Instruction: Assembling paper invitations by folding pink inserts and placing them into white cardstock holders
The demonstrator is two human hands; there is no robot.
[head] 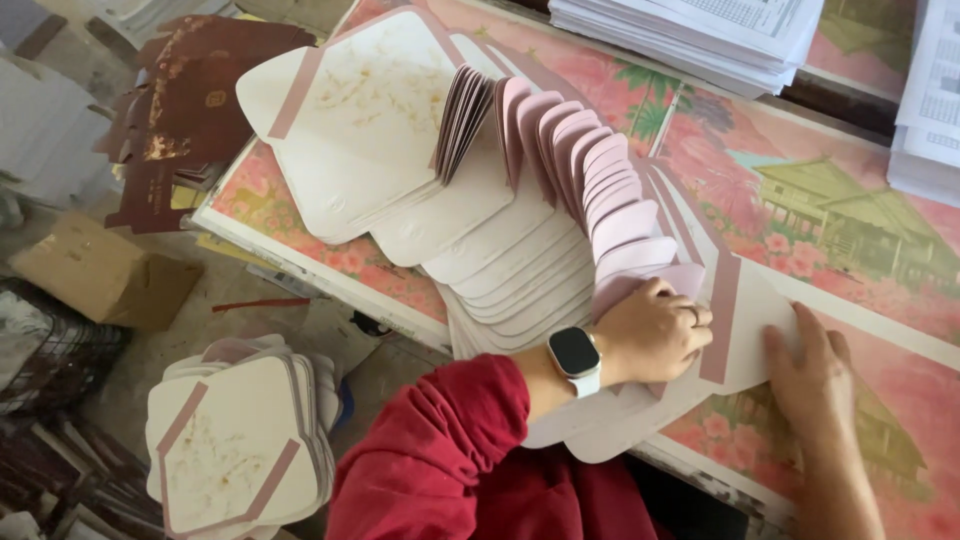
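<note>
A long fanned row of cream die-cut envelope blanks (500, 240) with mauve-pink flaps lies across the table (850, 210). My left hand (655, 330), with a smartwatch on the wrist and a red sleeve, presses its curled fingers down on the pink flap (640, 285) of the nearest blank. My right hand (810, 370) lies flat, fingers apart, on the right corner of that same blank. Several pink flaps stand up in an arc behind my left hand.
A second pile of cream blanks (240, 450) sits low at the left. Dark red cardboard cutouts (185, 110) lie at the upper left, beside a brown box (100, 275). Stacks of white printed paper (700, 30) rest on the table's far edge.
</note>
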